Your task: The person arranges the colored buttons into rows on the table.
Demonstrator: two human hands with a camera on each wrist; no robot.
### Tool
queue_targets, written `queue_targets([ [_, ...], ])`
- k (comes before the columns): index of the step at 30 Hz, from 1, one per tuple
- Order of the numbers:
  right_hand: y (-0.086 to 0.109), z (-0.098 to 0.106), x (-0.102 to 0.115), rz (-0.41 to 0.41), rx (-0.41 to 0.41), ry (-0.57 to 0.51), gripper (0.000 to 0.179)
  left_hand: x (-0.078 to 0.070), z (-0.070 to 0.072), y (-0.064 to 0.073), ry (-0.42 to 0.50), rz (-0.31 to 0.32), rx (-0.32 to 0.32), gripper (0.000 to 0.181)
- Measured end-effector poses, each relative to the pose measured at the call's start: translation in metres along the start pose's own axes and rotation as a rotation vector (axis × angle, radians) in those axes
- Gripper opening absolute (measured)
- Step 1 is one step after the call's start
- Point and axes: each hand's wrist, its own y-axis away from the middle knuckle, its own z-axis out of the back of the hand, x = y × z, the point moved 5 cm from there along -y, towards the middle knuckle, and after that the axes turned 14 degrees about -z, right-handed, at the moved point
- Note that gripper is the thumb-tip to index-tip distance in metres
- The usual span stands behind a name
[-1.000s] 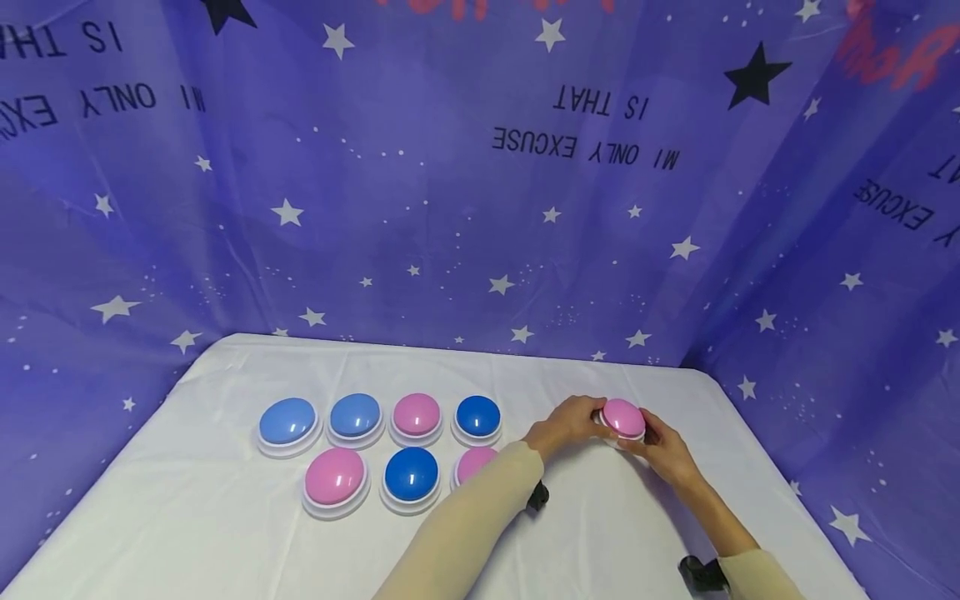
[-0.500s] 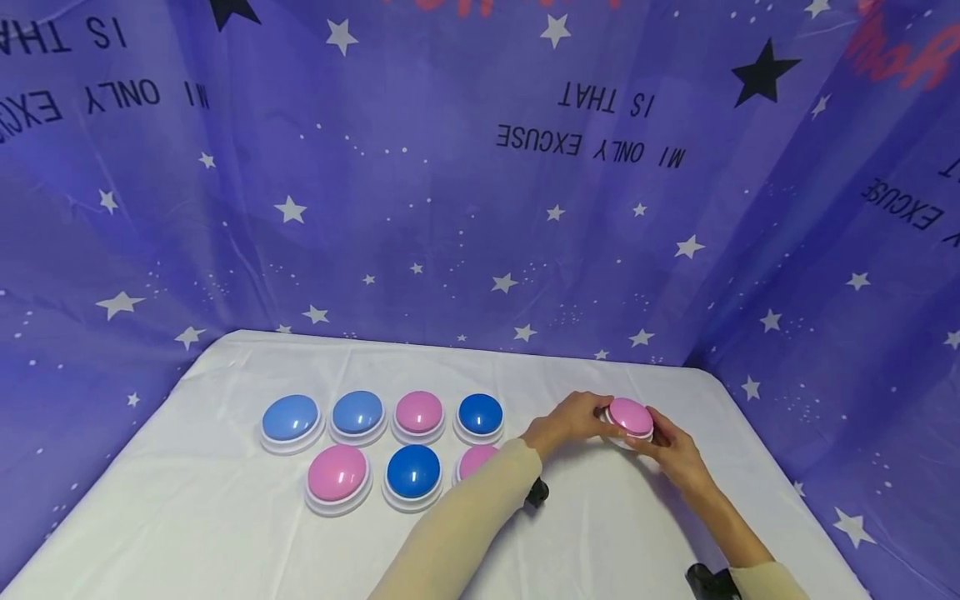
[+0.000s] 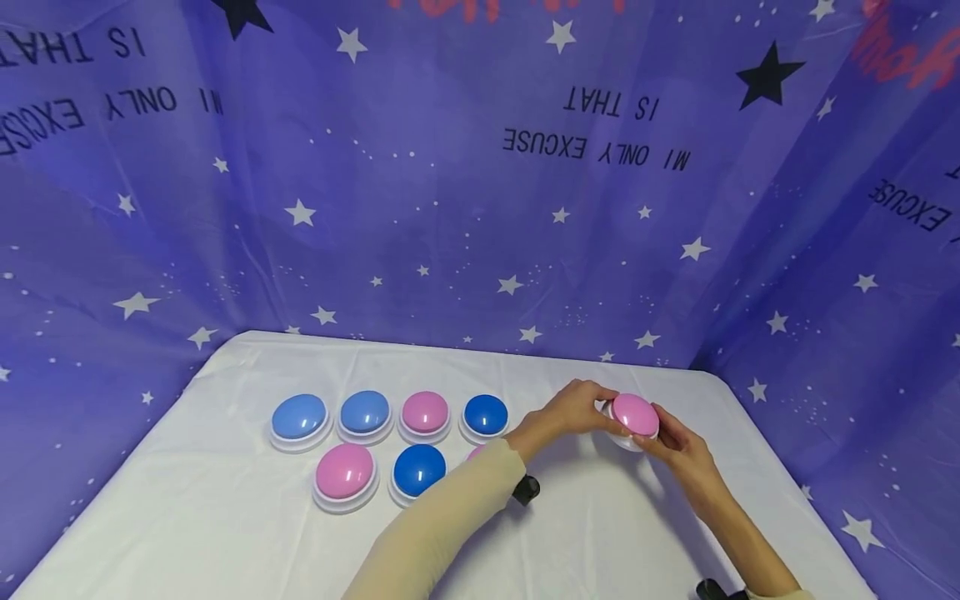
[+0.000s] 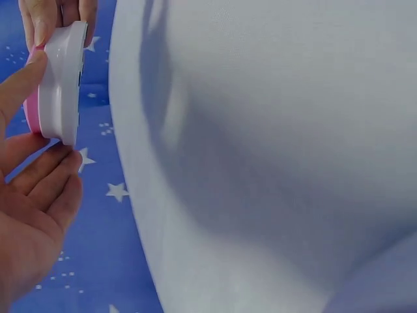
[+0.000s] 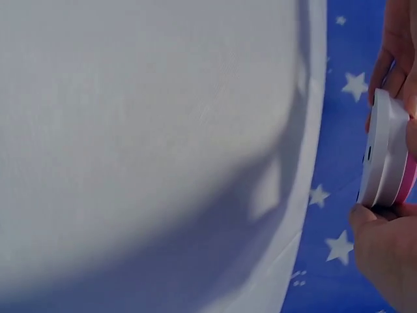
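Observation:
A pink dome push button [image 3: 636, 414] with a round white base is held between both hands at the right of the table. My left hand [image 3: 581, 407] grips its left side, thumb on the near edge; in the left wrist view its fingers [image 4: 52, 179] reach under the white base [image 4: 62, 85]. On the opposite side my right hand [image 3: 686, 460] grips the rim with thumb and fingers. The right wrist view shows the button tilted on edge, its white underside [image 5: 371, 150] facing the tabletop and apart from it.
Two light blue buttons [image 3: 298, 417], a pink button [image 3: 425, 412] and a dark blue button [image 3: 485, 415] form the back row. In front stand another pink button [image 3: 345, 472], a dark blue one [image 3: 419, 471] and one mostly behind the left sleeve [image 3: 442, 517]. A purple star-print curtain [image 3: 450, 208] encloses the white table [image 3: 225, 500].
The held pink button has shifted slightly right and up with both hands around it. The head view has moved a little. The left sleeve now covers more of the front row.

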Motion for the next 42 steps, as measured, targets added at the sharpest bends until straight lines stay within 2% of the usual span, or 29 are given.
queue_targets([
  [4,0.014,-0.008,0.009,-0.005,-0.007,0.011,0.076,-0.012,0.011,0.014,-0.012,-0.030,-0.018,0.053],
  [13,0.041,-0.029,0.031,0.028,0.013,-0.050,0.073,-0.034,0.035,0.050,0.010,-0.085,-0.128,0.054],
  [20,0.058,-0.045,0.050,0.059,0.014,-0.039,0.074,-0.049,0.052,0.074,0.008,-0.119,-0.187,0.055],
  [27,0.067,-0.064,0.060,0.072,0.015,0.004,0.076,-0.056,0.065,0.099,-0.030,-0.078,-0.218,0.055],
  [34,0.071,-0.089,0.062,0.060,0.051,-0.042,0.077,-0.058,0.076,0.128,-0.036,-0.042,-0.252,0.054],
  [42,0.067,-0.125,0.075,0.080,0.123,-0.083,0.077,-0.057,0.103,0.164,0.001,0.026,-0.325,0.054],
])
